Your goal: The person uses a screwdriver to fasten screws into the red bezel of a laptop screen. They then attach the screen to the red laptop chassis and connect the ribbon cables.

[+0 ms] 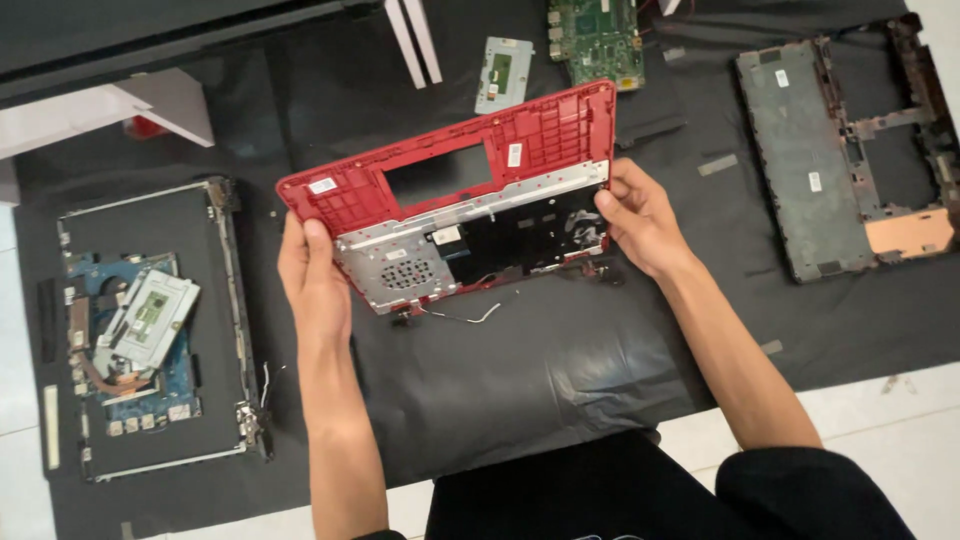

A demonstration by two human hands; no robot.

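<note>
Hands hold red laptop palmrest frame (455, 170) tilted above black mat (520, 370): left hand (312, 275) grip pinching its left edge, right hand (640, 220) grip pinching its right edge.

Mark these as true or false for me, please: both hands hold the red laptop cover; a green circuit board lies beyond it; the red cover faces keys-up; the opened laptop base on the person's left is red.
1. Both hands, left hand and right hand, hold the red laptop cover: true.
2. A green circuit board lies beyond it: true.
3. The cover faces keys-up: false, its metal-backed underside shows.
4. The opened laptop base on the left is red: false, it is dark grey.
</note>
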